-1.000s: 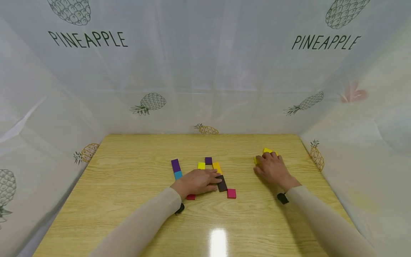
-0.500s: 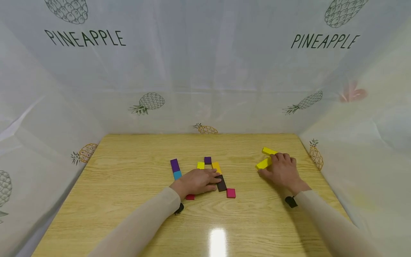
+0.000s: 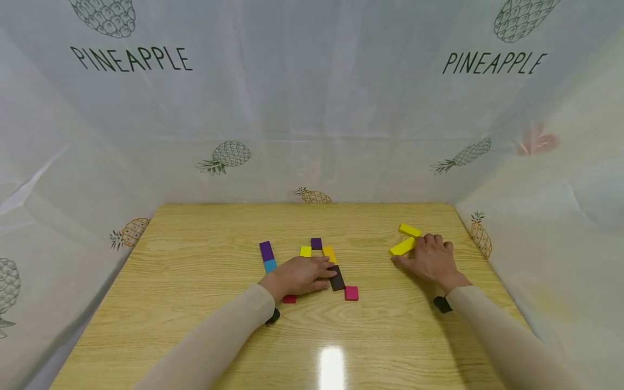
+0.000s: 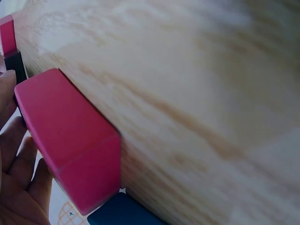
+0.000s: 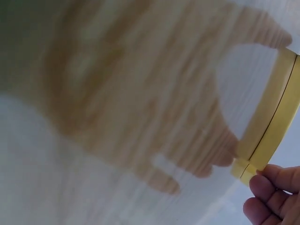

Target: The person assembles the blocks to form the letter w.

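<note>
My left hand (image 3: 299, 275) lies palm down across a row of coloured blocks, fingers extended over a black block (image 3: 337, 279) and an orange block (image 3: 330, 254). A large pink block (image 4: 70, 136) shows beneath it in the left wrist view, beside the fingers (image 4: 11, 140). At the right, my right hand (image 3: 434, 260) holds a long yellow block (image 3: 402, 247) at its right end, thumb along the near side and fingers bent. Another yellow block (image 3: 410, 230) lies angled behind it, the two ends converging by the fingers. The right fingertips (image 5: 262, 185) meet the yellow block's end in the right wrist view.
Left of my left hand are a purple block (image 3: 266, 251) and a blue block (image 3: 270, 266). A small yellow block (image 3: 305, 251) and a dark purple block (image 3: 316, 244) sit behind it, a pink block (image 3: 351, 293) to its right. Pineapple-print sheeting (image 3: 312, 108) encloses the wooden table (image 3: 205, 227).
My right hand has shifted right, uncovering more of the two yellow blocks, and has then stayed nearly still. My left hand keeps its place on the coloured blocks.
</note>
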The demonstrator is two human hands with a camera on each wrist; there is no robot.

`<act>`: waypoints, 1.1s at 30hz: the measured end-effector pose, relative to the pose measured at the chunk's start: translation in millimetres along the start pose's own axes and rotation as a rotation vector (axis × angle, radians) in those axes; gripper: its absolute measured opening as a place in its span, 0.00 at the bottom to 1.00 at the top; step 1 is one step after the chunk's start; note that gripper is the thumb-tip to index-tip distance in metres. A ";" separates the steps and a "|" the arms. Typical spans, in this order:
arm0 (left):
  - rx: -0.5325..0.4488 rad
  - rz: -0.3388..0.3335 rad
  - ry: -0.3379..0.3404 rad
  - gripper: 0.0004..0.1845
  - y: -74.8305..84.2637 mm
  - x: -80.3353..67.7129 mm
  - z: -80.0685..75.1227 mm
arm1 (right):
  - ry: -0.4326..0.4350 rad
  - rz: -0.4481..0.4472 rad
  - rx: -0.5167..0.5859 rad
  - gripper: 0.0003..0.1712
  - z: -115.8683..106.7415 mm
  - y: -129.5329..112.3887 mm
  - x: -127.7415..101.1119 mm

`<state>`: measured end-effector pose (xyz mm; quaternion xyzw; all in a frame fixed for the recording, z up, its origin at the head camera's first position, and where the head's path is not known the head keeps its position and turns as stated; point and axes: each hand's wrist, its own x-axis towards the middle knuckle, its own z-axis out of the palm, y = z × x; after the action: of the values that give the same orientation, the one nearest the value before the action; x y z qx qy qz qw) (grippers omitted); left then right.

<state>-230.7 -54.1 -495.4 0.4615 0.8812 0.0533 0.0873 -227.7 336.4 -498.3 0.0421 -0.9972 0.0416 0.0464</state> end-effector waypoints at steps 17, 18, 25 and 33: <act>-0.015 0.012 0.016 0.25 0.0 1.2 -0.8 | 0.104 -0.123 0.022 0.47 0.3 -8.7 -0.1; -0.015 0.011 0.015 0.25 0.2 1.3 -0.8 | 0.103 -0.134 0.022 0.47 -0.2 -10.1 -0.9; -0.011 0.011 0.020 0.24 0.9 1.6 -0.1 | 0.120 -0.214 0.007 0.47 -0.6 -21.2 -7.7; -0.014 -0.004 0.010 0.25 -0.8 0.4 2.0 | 0.111 -0.342 0.010 0.49 1.7 -45.9 -19.4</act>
<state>-231.2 -54.1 -497.5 0.4588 0.8822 0.0614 0.0860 -204.6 292.2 -498.2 0.2088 -0.9712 0.0403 0.1074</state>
